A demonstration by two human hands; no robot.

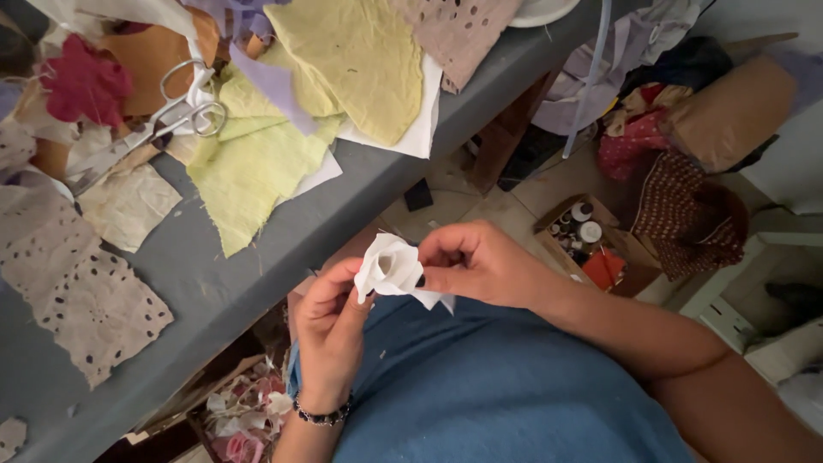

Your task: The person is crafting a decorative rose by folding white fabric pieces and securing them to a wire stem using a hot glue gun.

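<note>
Head cam shows both hands mid-frame over the lap: left hand [330, 330] and right hand [476, 261] pinching a curled white fabric scrap [390, 270] between fingertips. Looks feather-light, floppy, probably frays, so I'd grip the folded base. Open cardboard box [583, 231] of small round-capped bottles sits right of centre.

Scissors [176, 116] lie on the table [223, 274] among fabric scraps [257, 163]; a box of bottles [579, 227] sits on the floor right of the table.
</note>
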